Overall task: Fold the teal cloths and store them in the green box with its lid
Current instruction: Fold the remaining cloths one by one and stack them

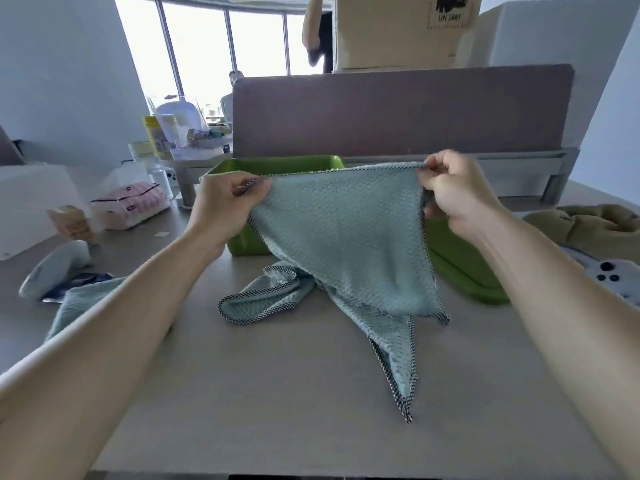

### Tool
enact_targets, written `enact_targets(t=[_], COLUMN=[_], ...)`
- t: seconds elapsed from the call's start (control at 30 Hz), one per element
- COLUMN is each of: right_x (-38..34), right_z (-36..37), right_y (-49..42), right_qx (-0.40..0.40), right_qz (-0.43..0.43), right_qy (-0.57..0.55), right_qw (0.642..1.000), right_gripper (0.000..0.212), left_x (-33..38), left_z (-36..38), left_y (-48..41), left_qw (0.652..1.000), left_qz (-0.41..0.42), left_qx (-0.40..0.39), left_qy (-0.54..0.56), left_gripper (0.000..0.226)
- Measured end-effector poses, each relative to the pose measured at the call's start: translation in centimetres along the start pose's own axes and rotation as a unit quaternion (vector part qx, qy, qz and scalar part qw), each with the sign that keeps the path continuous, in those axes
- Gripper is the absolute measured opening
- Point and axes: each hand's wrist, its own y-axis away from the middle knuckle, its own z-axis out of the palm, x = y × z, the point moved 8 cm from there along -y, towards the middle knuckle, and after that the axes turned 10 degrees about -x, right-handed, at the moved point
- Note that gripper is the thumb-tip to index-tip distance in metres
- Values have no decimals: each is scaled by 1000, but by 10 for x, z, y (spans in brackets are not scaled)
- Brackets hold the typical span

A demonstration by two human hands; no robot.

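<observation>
Teal cloth (341, 237) stretched in air above worktop (277, 393), lower corners trailing on it, hiding most of green box (273, 165). Left hand (225, 202) and right hand (450, 188) fingers pinched on top corners. Green lid (460, 268) partly covered; second teal cloth (81, 299) half behind left forearm.

The raised teal cloth (343, 237) is covering most of the green box (242, 237), so its inside and front wall are staying out of sight. The same cloth is hiding the near-left part of the green lid (464, 268) lying flat on the worktop (277, 393). The left forearm is lying over a second teal cloth (83, 303), leaving only part of it showing. The left hand (225, 202) is curling over the cloth corner it is pinching, and the right hand (450, 188) is doing likewise. An olive fabric heap (595, 226) is running off the right edge. The labels on the pink packet (131, 206) are reading too blurred to make out.
</observation>
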Motion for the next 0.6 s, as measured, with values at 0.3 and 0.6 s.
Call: enact_targets(t=[0.3,0.6], right_x=[-44,12], right_z=[-4,-1], right_y=[16,87], right_qx=[-56,-192], right_qz=[-48,-10], right_qy=[-135,-55], right_qw=[988,980], right_gripper=[22,22], left_x=[46,34], left_z=[-28,-8], left_y=[0,110], left_qw=[998,963], left_qz=[52,133], left_qx=[17,-131], left_qy=[8,-192], left_gripper=[13,17])
